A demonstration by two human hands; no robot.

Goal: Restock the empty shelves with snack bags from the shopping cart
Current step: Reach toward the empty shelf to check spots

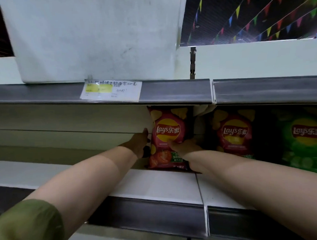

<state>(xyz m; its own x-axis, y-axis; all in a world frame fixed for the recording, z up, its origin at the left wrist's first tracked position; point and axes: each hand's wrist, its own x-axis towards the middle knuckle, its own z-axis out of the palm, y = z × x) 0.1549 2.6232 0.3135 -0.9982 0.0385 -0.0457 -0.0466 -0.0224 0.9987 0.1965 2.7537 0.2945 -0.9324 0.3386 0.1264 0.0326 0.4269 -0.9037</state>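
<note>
Your red snack bag (pixel 168 137) stands upright on the shelf (pixel 156 184), below the price tag (pixel 111 92) and a little to its right, with its top just under the rail that carries the tag; your right hand (pixel 184 146) holds it low on the side away from the tag, thumb laid across the front, fingers hidden behind; your left hand (pixel 139 144) lies against the edge nearer the tag, and I cannot tell whether it grips or only steadies.

This looks like the setting-down step; square the bag so its face looks straight out, seat its bottom seam flat on the shelf, and ease it back gently, since an air-filled pack will likely tip or slide if you let go unevenly.

Farther right of the tag stand a second red bag (pixel 233 133) and, beyond it, a green bag (pixel 302 138); line yours up with their fronts. The shelf below and left of the tag holds no bags, so much restocking seems left; the cart is out of view.
</note>
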